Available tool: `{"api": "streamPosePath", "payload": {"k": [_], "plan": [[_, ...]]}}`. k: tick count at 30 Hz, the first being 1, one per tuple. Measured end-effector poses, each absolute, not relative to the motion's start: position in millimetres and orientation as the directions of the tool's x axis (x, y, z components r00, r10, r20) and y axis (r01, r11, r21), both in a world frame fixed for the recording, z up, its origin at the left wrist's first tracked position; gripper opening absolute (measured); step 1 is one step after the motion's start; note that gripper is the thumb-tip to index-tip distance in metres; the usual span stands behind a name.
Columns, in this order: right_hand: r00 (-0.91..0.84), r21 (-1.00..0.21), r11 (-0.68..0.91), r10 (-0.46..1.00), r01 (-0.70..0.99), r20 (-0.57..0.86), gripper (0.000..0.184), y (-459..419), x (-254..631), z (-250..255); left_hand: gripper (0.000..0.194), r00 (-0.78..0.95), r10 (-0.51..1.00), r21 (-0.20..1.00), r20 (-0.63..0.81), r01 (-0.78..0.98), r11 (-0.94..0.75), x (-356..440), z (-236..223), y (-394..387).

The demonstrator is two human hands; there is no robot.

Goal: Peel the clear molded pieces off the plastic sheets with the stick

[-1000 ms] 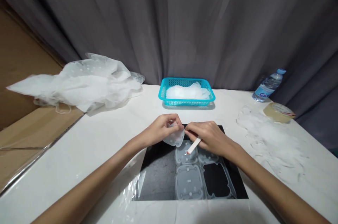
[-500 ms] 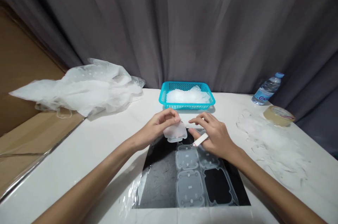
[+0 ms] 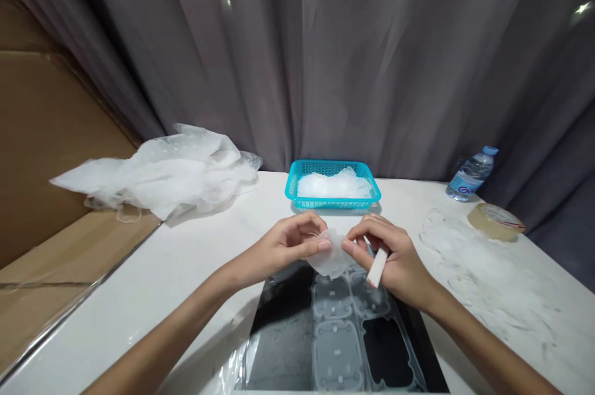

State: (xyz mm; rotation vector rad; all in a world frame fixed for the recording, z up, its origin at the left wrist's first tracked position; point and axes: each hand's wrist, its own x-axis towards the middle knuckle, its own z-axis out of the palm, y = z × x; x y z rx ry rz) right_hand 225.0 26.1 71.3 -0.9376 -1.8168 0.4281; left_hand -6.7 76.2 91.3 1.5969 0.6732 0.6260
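Observation:
My left hand (image 3: 297,245) pinches a thin translucent plastic piece (image 3: 331,263) between thumb and fingers, holding it above the black sheet. The fingertips of my right hand (image 3: 393,258) meet the piece's right edge. A flat white stick (image 3: 378,268) with a reddish tip is tucked in the same right hand, its tip pointing down. Below both hands lies a translucent plastic sheet (image 3: 337,351) with rounded-square sections, one of them an opening (image 3: 388,351) showing black. It rests on the black sheet (image 3: 283,345).
A turquoise basket (image 3: 332,203) at the back holds white translucent pieces. To the left, a crumpled plastic bag (image 3: 171,172) lies partly on a cardboard box (image 3: 83,240). At right are a water bottle (image 3: 470,177), a tape roll (image 3: 495,222) and a heap of clear scraps (image 3: 488,271).
My right hand opened away from the piece, then came back to its right edge, still keeping the stick. The piece has turned in my left hand. The view has tilted up.

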Motion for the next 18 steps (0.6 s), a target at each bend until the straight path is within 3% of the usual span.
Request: {"api": "streamPosePath", "payload": {"k": [4, 9, 14, 18], "plan": [[-0.196, -0.812, 0.487, 0.873, 0.321, 0.446, 0.016, 28.8, 229.9, 71.6, 0.019, 0.682, 0.731, 0.999, -0.015, 0.043, -0.020, -6.0, 90.1, 74.2], [-0.327, -0.893, 0.333, 0.916, 0.302, 0.231, 0.021, 36.8, 241.8, 63.1, 0.016, 0.636, 0.770, 0.992, 0.046, 0.061, -0.109, -5.5, 88.7, 73.6], [-0.345, -0.860, 0.407, 0.890, 0.309, 0.298, 0.016, 42.7, 249.7, 63.6, 0.020, 0.672, 0.740, 0.986, 0.028, 0.105, -0.133, -11.5, 88.0, 79.6], [-0.344, -0.813, 0.474, 0.866, 0.337, 0.363, 0.023, 44.6, 253.1, 67.5, 0.022, 0.717, 0.697, 0.982, 0.014, 0.122, -0.145, -16.8, 86.7, 83.7]]}}
